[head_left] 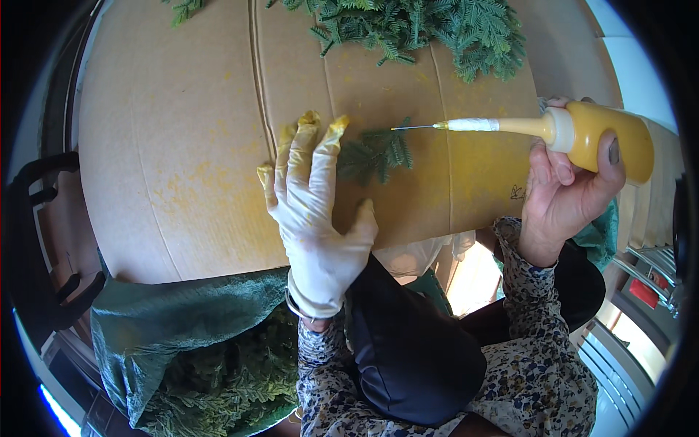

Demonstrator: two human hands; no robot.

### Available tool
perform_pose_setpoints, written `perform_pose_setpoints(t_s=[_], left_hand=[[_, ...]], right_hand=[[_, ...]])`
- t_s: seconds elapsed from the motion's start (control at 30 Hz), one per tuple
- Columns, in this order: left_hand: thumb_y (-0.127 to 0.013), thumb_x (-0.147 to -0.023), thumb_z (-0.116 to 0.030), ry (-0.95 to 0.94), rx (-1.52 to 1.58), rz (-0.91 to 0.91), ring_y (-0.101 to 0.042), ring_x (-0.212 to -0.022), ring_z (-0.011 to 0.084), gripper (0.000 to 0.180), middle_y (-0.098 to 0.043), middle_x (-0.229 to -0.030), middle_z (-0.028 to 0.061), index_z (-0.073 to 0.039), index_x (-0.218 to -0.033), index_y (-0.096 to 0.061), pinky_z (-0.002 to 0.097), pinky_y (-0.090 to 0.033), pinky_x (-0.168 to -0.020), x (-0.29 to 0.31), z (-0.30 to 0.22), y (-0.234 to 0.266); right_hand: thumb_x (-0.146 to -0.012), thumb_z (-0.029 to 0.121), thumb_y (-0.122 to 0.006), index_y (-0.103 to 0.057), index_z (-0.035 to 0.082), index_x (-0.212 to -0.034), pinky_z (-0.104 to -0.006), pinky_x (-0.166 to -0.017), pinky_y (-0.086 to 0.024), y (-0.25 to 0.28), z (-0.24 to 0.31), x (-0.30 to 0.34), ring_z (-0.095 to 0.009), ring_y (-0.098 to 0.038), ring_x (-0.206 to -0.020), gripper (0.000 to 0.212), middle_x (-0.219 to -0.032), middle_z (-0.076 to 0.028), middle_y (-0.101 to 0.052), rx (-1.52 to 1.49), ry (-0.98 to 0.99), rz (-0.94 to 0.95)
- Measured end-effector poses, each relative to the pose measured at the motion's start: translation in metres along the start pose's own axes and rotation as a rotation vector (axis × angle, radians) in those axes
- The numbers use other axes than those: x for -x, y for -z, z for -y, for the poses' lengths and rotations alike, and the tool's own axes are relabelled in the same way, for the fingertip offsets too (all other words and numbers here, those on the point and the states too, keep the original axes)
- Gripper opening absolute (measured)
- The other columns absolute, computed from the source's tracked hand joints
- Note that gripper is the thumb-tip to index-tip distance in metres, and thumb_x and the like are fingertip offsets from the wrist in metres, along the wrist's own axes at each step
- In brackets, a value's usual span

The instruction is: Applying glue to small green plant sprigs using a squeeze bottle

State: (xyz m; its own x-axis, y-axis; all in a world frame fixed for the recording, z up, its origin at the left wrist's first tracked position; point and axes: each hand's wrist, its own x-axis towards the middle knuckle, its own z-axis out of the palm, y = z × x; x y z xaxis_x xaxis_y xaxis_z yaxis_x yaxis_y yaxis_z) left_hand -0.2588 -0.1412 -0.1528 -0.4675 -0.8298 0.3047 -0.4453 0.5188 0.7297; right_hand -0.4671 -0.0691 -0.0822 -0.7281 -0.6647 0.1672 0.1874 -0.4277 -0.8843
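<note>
A small green fir sprig point(378, 154) lies on the cardboard sheet point(196, 109). My left hand point(309, 197), in a white glove with yellow-stained fingertips, rests on the cardboard just left of the sprig. Its fingers are stretched and apart, and nothing is in them. Bare and raised at the right, my right hand point(561, 191) is closed around a yellow squeeze bottle point(610, 140). The bottle lies nearly level, its white-wrapped nozzle pointing left. From the nozzle a thin needle point(413, 128) reaches over the sprig's upper edge; whether it touches cannot be told.
A heap of fir sprigs point(429, 25) lies at the cardboard's far edge, with another sprig point(186, 9) at the far left. Yellow smears mark the cardboard. Below left, a green bag point(196, 309) holds more fir greenery point(226, 379). A black frame point(44, 240) stands at the left.
</note>
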Motion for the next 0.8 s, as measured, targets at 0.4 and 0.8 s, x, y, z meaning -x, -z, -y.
perform_pose_setpoints(t_s=[0.4,0.8], left_hand=[[-0.079,-0.063,-0.023,0.141,-0.035,-0.218,-0.045,-0.12,0.0306,0.04,-0.061,-0.114,0.0066,-0.005,-0.096,-0.066,0.0451,-0.032,-0.101,-0.011,-0.021,-0.035],[-0.081,-0.052,-0.016,0.118,-0.174,-0.152,-0.043,-0.122,0.0289,0.049,-0.062,-0.113,0.0037,-0.007,-0.098,-0.067,0.045,-0.026,-0.105,-0.007,-0.016,-0.035]], right_hand=[[-0.087,0.03,-0.047,-0.051,-0.001,-0.096,-0.019,-0.039,-0.032,0.004,0.008,0.004,-0.004,-0.032,-0.043,0.033,-0.091,-0.019,-0.06,-0.098,-0.021,-0.003],[-0.088,0.026,-0.05,-0.048,-0.005,-0.105,-0.0157,-0.039,-0.034,-0.005,-0.009,-0.011,-0.002,-0.034,-0.045,0.035,-0.098,-0.022,-0.056,0.274,-0.145,0.143]])
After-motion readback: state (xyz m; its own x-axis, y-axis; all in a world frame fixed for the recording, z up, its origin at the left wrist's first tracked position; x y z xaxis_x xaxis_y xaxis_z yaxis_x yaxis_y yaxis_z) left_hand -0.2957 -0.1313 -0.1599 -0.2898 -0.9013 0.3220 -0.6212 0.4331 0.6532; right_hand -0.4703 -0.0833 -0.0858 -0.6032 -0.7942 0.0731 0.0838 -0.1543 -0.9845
